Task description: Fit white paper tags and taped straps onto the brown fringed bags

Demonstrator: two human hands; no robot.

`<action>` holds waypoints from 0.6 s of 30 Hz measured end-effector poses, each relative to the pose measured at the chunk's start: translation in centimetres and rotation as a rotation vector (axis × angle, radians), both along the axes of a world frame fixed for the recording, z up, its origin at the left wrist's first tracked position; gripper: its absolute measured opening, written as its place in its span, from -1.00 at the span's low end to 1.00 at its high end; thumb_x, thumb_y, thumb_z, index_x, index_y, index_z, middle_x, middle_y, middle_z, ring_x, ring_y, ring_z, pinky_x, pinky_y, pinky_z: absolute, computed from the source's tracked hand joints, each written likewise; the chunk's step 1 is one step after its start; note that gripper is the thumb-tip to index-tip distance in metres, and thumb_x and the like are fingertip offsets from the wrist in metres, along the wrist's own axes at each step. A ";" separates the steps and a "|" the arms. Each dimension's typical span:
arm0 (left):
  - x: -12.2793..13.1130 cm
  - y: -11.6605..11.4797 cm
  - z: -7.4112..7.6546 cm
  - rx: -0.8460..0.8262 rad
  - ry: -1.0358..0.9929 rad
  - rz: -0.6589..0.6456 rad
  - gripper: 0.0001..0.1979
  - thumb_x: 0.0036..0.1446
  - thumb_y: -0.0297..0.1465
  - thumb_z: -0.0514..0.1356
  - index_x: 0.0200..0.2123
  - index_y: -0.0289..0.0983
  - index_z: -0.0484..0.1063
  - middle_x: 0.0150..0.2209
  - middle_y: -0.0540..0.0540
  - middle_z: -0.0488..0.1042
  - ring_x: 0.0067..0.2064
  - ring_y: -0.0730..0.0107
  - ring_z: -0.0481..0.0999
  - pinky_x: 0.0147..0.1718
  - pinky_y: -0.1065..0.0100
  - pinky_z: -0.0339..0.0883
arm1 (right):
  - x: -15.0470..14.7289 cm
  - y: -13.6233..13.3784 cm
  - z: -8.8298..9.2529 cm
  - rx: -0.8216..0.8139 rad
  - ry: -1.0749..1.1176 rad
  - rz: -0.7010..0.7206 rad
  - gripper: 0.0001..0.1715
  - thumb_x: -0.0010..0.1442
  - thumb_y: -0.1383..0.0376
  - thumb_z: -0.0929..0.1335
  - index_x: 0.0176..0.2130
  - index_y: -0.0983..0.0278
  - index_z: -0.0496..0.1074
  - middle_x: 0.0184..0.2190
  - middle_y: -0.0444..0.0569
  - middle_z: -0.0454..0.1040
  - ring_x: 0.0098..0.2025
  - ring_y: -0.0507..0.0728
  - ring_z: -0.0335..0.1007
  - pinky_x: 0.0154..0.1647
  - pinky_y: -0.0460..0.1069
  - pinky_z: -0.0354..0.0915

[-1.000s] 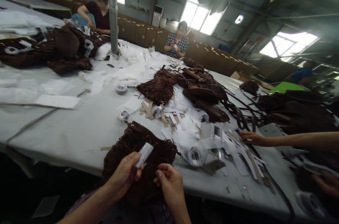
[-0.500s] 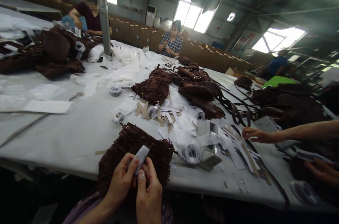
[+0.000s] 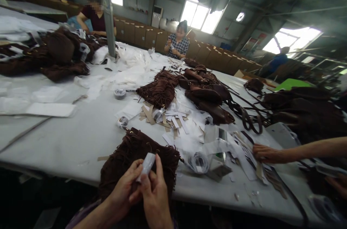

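Close to the table's front edge lies a dark brown fringed bag (image 3: 121, 160), its lower part partly behind my hands. Over it, my left hand (image 3: 126, 184) and my right hand (image 3: 155, 193) meet with fingers closed on a small whitish strip (image 3: 148, 164). The strip looks flat and slightly shiny, like folded plastic or paper, and stands up tilted between the fingertips. My right index finger stretches along its right side. Beside the bag's right edge sits a coil of clear wrapped strap (image 3: 199, 162), and another small wrapped piece (image 3: 122, 121) lies at its top left.
More brown bags (image 3: 206, 95) and a fringed bag (image 3: 159, 90) lie further back. Paper and card strips (image 3: 173, 117) are scattered in the middle. From the right, a co-worker's hand (image 3: 267, 153) reaches onto strips. A metal post (image 3: 108, 23) rises at the left.
My right index finger has straightened along the strip, and the strip has turned slightly in my fingers. The co-worker's hand has lowered onto the strips. The view has shifted a little.
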State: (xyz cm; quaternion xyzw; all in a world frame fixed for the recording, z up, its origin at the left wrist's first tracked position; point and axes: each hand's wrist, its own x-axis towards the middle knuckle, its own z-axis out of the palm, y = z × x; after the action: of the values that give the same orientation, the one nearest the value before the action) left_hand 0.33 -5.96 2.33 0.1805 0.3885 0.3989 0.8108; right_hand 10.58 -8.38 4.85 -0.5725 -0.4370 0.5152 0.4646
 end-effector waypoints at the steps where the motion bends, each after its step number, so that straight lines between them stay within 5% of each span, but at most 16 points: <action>1: -0.3 0.1 0.1 0.008 0.005 -0.080 -0.51 0.08 0.04 0.10 -0.08 -0.16 0.14 -0.65 0.13 0.38 -0.82 0.69 0.04 -0.81 0.63 -0.13 | 1.4 0.0 0.1 0.005 -0.130 -0.021 -0.18 0.18 -0.04 0.27 0.27 0.29 0.04 -0.22 0.01 0.55 -0.24 0.18 0.49 -0.19 -0.01 0.36; 3: -1.2 0.8 0.2 0.058 0.089 -0.256 -0.46 0.14 0.11 -0.10 -0.06 -0.19 0.17 -0.63 0.00 0.45 -0.82 0.59 0.13 -0.83 0.59 -0.11 | 5.1 0.0 -0.3 0.010 -0.469 -0.206 -0.27 0.16 -0.07 0.24 0.17 0.29 0.25 -0.45 -0.03 0.54 -0.48 0.16 0.45 -0.44 -0.03 0.31; 5: -2.6 2.2 0.7 0.182 0.274 -0.312 -0.43 0.14 0.12 -0.14 -0.10 -0.23 0.23 -0.61 -0.04 0.47 -0.82 0.55 0.19 -0.85 0.57 -0.12 | 9.2 0.1 -1.2 -0.044 -0.784 -0.386 -0.33 0.16 -0.05 0.20 0.11 0.25 0.34 -0.55 -0.03 0.51 -0.52 0.21 0.45 -0.47 0.00 0.27; 9: -5.4 6.6 2.6 0.513 0.653 0.020 -0.60 0.09 -0.05 0.14 -0.17 -0.25 0.35 -0.45 -0.02 0.50 -0.72 0.61 0.23 -0.76 0.55 0.04 | 15.0 0.5 -3.6 -0.195 -1.148 -0.233 -0.32 0.15 0.07 0.18 0.15 0.37 0.29 -0.66 0.01 0.48 -0.57 0.27 0.45 -0.53 0.04 0.23; 11: -5.8 8.8 3.7 0.630 0.738 0.055 -0.57 0.06 -0.12 0.19 -0.07 -0.23 0.36 -0.22 -0.10 0.52 -0.64 0.58 0.28 -0.68 0.50 0.16 | 15.9 0.8 -4.6 -0.192 -1.239 -0.175 -0.33 0.17 0.11 0.17 0.16 0.40 0.27 -0.67 0.01 0.47 -0.57 0.27 0.45 -0.54 0.03 0.22; 14: -4.8 10.8 4.5 0.843 0.866 -0.126 -0.44 0.01 -0.19 0.24 0.09 -0.20 0.30 0.04 -0.17 0.41 -0.32 0.32 0.48 -0.37 0.39 0.34 | 15.9 1.5 -5.1 -0.145 -1.270 -0.189 -0.43 0.17 0.15 0.19 0.07 0.37 0.37 -0.55 0.07 0.54 -0.48 0.26 0.49 -0.47 0.03 0.29; 16: -3.7 11.4 4.4 0.977 0.968 -0.340 -0.44 -0.01 -0.21 0.26 0.08 -0.20 0.32 0.06 -0.18 0.37 -0.09 0.15 0.44 -0.14 0.29 0.30 | 15.6 1.8 -4.8 -0.088 -1.252 -0.230 -0.49 0.13 0.21 0.20 0.00 0.37 0.42 -0.43 0.12 0.56 -0.41 0.27 0.50 -0.39 0.05 0.33; 18: -2.9 11.5 4.0 1.044 1.072 -0.517 -0.56 -0.01 -0.20 0.24 -0.05 -0.21 0.39 -0.03 -0.15 0.38 -0.10 0.13 0.44 -0.11 0.25 0.26 | 15.4 1.9 -4.2 0.012 -1.211 -0.284 -0.50 0.10 0.27 0.20 -0.01 0.37 0.43 -0.32 0.15 0.55 -0.34 0.25 0.50 -0.31 0.06 0.35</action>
State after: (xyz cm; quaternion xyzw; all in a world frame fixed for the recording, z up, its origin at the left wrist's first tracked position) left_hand -2.60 5.54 6.32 0.7896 0.4346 0.1874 0.3906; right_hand 25.95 -6.43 0.68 -0.8130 -0.5456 0.0299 0.2013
